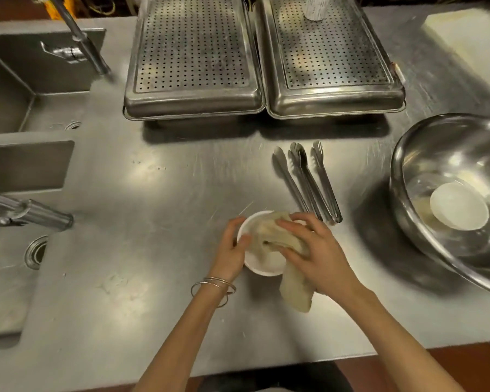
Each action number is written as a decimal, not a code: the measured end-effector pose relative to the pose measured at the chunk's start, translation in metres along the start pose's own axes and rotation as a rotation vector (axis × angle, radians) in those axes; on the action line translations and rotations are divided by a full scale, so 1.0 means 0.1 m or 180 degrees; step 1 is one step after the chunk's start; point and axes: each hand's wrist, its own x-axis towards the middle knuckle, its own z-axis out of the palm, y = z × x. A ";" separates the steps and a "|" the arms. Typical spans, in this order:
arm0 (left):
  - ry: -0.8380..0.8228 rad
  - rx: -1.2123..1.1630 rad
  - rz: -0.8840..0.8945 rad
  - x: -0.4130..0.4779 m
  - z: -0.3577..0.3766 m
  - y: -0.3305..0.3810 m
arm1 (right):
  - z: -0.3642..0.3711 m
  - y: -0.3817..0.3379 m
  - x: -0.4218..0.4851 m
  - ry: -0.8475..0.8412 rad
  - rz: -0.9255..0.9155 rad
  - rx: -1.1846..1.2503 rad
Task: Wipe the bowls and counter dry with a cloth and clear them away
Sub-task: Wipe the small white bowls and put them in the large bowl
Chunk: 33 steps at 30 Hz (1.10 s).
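The left hand grips a white bowl while the right hand bunches a cloth inside it; another bowl awaits, nothing cleared.

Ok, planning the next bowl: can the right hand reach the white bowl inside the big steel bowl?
Probably yes. The white bowl lies uncovered in the open steel bowl on the same side as the right hand; that hand is holding the cloth, though.

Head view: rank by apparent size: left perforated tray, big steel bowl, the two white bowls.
1. left perforated tray
2. big steel bowl, though the frame edge cuts it off, so its place is unsure
3. white bowl being wiped and white bowl inside the steel bowl: they look alike and the first is partly covered, so not ranked
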 end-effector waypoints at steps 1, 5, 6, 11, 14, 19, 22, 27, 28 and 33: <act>-0.0058 -0.0092 -0.0036 -0.08 0.03 0.01 | 0.07 -0.02 0.00 -0.0127 -0.0050 -0.0355; 0.0066 0.0139 0.0069 -0.28 0.07 -0.04 | 0.30 -0.12 -0.11 -0.0233 0.0098 -0.0830; 0.0144 0.0236 0.0129 -0.31 0.07 -0.05 | 0.33 -0.14 -0.13 -0.0184 0.0109 -0.0756; 0.0331 0.0558 0.0298 -0.38 -0.01 -0.02 | 0.32 -0.23 -0.20 -0.0616 -0.0386 -0.0767; 0.0276 0.0362 0.0078 -0.38 0.00 -0.14 | 0.16 -0.26 -0.17 -0.1395 -0.0701 -0.1367; 0.0232 0.0144 -0.0190 -0.40 0.04 -0.13 | 0.09 -0.18 -0.13 -0.0645 -0.0630 -0.0963; 0.0188 0.0287 -0.0119 -0.36 0.06 -0.09 | 0.28 -0.19 -0.13 -0.0447 -0.0619 -0.1304; 0.0172 0.0277 -0.0109 -0.32 0.02 -0.21 | 0.22 -0.19 -0.10 -0.1573 -0.0592 -0.1723; 0.0124 0.0272 -0.0123 -0.32 0.02 -0.23 | 0.19 -0.18 -0.09 -0.1658 -0.0599 -0.1675; 0.0007 0.0649 -0.0036 -0.35 0.01 -0.13 | 0.22 -0.15 -0.04 -0.0492 -0.0784 -0.1897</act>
